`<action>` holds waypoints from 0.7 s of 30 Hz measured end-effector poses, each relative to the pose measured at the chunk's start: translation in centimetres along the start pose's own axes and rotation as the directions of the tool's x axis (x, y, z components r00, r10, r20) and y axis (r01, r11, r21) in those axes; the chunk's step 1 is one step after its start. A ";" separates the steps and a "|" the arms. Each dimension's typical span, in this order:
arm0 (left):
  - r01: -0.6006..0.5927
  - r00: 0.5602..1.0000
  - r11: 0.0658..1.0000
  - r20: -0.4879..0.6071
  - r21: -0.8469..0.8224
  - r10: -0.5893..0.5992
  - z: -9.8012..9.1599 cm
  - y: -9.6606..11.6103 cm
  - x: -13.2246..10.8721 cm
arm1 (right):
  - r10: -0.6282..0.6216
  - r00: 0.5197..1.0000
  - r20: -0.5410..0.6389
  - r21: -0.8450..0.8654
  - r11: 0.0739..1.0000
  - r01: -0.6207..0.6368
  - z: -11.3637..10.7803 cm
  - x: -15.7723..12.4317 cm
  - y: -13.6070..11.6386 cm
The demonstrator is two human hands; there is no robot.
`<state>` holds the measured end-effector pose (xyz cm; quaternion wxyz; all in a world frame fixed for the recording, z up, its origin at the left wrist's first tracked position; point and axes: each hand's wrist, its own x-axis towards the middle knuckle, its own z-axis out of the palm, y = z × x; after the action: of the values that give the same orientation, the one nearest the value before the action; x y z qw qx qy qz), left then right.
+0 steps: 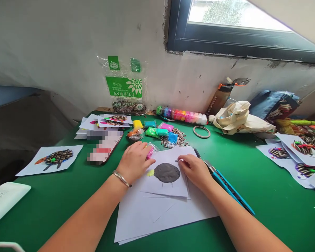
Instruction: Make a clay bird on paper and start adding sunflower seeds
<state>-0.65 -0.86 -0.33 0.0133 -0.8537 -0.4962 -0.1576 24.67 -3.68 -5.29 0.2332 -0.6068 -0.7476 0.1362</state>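
A sheet of white paper (pixel 170 190) bears a flat black clay oval (pixel 167 173) with a small yellow-green clay piece (pixel 150 173) at its left end and pencil strokes below. My left hand (pixel 135 159), wearing a silver bangle (pixel 122 179), rests at the paper's upper left with thumb and fingers apart. Beside its fingertips lies a pink clay packet (pixel 152 150), partly hidden; whether they touch it I cannot tell. My right hand (pixel 195 168) is at the paper's right edge, fingers pinched on a small dark sliver resembling a sunflower seed (pixel 176 161).
Clay packets (pixel 152 132) and loose sunflower seeds (pixel 182 136) lie behind the paper. A blue utility knife (pixel 228 185) sits right, a phone (pixel 106 148) left. Finished seed pictures (pixel 58 158) lie on both sides. A seed bag (pixel 126 91) and bottle (pixel 220 96) stand by the wall.
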 end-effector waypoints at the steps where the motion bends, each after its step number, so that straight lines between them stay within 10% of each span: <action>1: 0.009 1.000 1.000 -0.003 -0.002 -0.009 0.7 -0.2 0.1 | -0.001 1.000 0.003 0.002 1.000 0.001 0.0 0.0 0.0; 21: -0.155 0.950 0.959 -0.303 -0.238 0.079 1.9 -1.5 -0.9 | -0.005 0.996 -0.089 0.024 1.000 0.007 -0.7 0.1 -0.6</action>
<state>-1.86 -0.48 -2.61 -0.0160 -0.8439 -0.4121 -0.3433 24.53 -3.78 -4.34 0.2741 -0.6072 -0.7365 0.1172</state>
